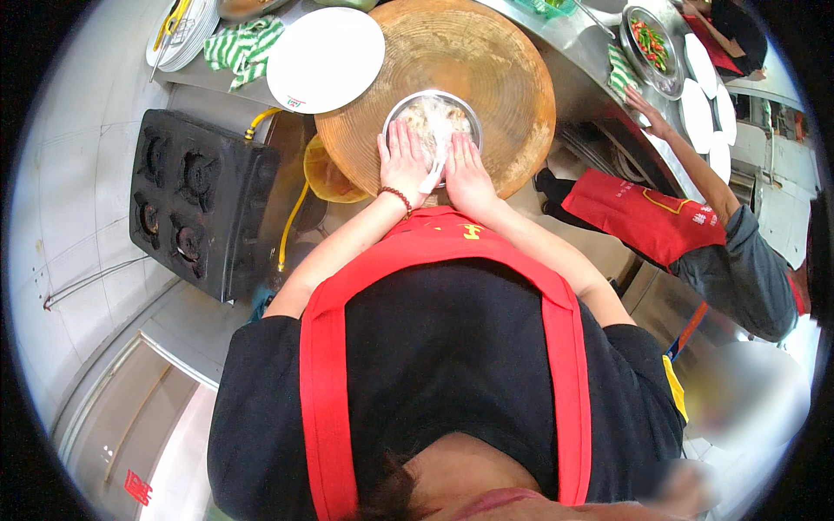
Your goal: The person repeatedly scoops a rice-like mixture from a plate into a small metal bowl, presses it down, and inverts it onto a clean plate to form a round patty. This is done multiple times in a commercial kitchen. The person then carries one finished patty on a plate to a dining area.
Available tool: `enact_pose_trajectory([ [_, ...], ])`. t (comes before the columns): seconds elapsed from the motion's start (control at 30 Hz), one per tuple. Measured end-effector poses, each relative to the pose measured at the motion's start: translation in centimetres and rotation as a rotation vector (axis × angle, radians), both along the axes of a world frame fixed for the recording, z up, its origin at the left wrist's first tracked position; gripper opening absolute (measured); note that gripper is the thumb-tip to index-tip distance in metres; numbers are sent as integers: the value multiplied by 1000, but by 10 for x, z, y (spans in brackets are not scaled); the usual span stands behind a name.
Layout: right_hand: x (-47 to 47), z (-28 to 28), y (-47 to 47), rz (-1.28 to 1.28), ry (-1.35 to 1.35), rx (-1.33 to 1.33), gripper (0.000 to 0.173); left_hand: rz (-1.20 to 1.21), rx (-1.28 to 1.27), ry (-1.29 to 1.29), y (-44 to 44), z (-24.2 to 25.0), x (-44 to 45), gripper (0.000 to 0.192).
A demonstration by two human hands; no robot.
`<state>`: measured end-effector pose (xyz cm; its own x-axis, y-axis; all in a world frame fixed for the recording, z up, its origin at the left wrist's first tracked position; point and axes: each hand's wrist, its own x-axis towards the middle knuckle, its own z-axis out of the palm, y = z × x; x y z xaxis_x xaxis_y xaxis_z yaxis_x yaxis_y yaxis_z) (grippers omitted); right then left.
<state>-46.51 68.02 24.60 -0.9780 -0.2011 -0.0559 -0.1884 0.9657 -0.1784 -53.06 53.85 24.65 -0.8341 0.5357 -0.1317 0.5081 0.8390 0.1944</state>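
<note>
A round metal bowl sits near the front edge of a thick round wooden chopping block. Pale food fills it, with clear plastic film lying over the top and a twisted end trailing towards me. My left hand lies flat, palm down, over the bowl's left side, a beaded bracelet on its wrist. On the right side my right hand rests flat in the same way. Neither hand's fingers curl around anything. Both palms hide part of the near rim.
A white oval plate overlaps the block's left edge, beside a green-striped cloth. A black gas stove stands left, with a yellow bin below the block. At right, a co-worker's arm reaches towards white dishes and a bowl of cut peppers.
</note>
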Motion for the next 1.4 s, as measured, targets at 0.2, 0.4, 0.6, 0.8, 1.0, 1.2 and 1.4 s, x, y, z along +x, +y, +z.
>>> enact_pose_trajectory([
  [0.2, -27, 32, 31, 65, -185, -175, 53, 44, 29, -91, 6, 12, -4, 104],
  [0.4, -73, 14, 34, 132, -41, -310, 63, 104, 183, -3, 34, 8, -15, 71],
  [0.6, -76, -5, 39, 239, -25, -187, 57, 79, 65, 43, 39, -12, -16, 62],
  [0.8, -94, 14, 72, -245, -412, -1079, 44, 384, 821, -96, 25, 13, -7, 35],
  [1.0, -97, 32, 42, -243, -846, -1079, 36, 993, 1960, -689, 26, 40, 5, 15],
  [1.2, -110, 56, 58, -408, -937, -1346, 7, 1211, 1685, -523, -8, 72, -15, 13],
  [1.4, -104, 72, 48, 656, 222, -940, 16, 1086, 1416, -475, -5, 92, -36, 6],
])
